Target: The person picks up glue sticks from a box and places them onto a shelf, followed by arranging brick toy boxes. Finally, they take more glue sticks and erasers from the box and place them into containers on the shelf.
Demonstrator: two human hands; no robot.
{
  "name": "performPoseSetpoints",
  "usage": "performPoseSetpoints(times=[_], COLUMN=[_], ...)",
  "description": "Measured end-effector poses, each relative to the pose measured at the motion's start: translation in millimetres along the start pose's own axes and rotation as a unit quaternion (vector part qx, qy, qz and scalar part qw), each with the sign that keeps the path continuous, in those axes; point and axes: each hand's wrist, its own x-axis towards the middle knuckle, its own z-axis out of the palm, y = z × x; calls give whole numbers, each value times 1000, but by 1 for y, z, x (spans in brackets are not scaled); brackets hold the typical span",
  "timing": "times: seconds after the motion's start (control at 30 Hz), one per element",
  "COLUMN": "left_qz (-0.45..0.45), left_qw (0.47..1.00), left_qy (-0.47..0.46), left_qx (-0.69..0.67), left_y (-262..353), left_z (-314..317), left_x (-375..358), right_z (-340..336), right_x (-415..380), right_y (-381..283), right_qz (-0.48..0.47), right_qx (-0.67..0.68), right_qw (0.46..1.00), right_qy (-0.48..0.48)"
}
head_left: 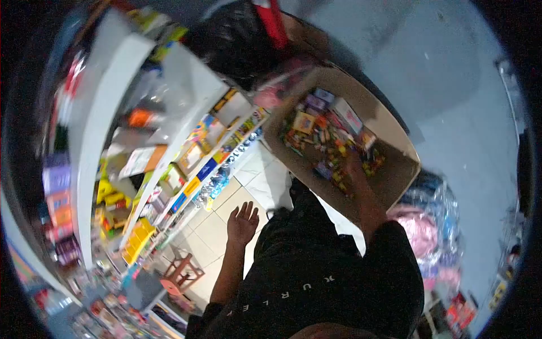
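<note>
A large cardboard box (398,166) stands in front of me, holding a loose heap of small colourful items (339,148). My right hand (354,165) reaches down into the box, among these items; its fingers blend into the heap, and I cannot tell whether they grip anything. A white carton (347,116) and a small yellow box (304,122) lie in the heap beyond the hand. Over the tiled floor, my left hand (244,222) hangs palm up, fingers spread, with nothing in it.
White shelves (116,85) full of packaged goods line the left side. A black plastic bag (228,42) sits beyond the box. Plastic-wrapped pink and blue bundles (420,229) lie to its right. A small brown wooden stool (183,272) stands lower left on the tiles (217,226).
</note>
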Motion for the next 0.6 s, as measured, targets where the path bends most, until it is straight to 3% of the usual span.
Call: performPoseSetpoints(times=[0.07, 0.1, 0.17, 0.23, 0.3, 0.33, 0.4, 0.47, 0.5, 0.57, 0.6], left_qz=[8, 12, 14, 12, 25, 35, 65, 119, 145, 211, 248], left_qw=[1000, 998, 996, 990, 988, 985, 974, 956, 944, 929, 918], left_qy=[-25, -56, -85, -138, -150, -164, -193, -223, -235, -217, -211], left_qx=[12, 0, 21, 28, 36, 49, 97, 151, 180, 212, 227], left_y=[3, 3, 6, 9, 14, 17, 21, 23, 23, 18, 14], left_z=[-1, -9, 2, -11, -5, -7, -12, -21, -25, -32, -38], left_x=[2, 7, -6, -2, -22, -30, -45, -58, -66, -88, -95], right_z=[-1, 25, 77, 125, 197, 210, 277, 338, 345, 383, 397], right_x=[0, -25, -74, -110, -172, -165, -225, -278, -265, -306, -320], right_y=[1, -26, -74, -102, -149, -136, -152, -141, -112, -94, -82], right_qz=[-172, -326, -393, -249, -130, -114, -173, -250, -248, -280, -300], right_qx=[45, -245, -403, -224, -246, -261, -410, -516, -496, -570, -565], right_qw=[982, 910, 802, 931, 960, 957, 888, 781, 749, 663, 655], right_qy=[-58, 81, 198, 143, -13, -58, -116, -247, -363, -397, -402])
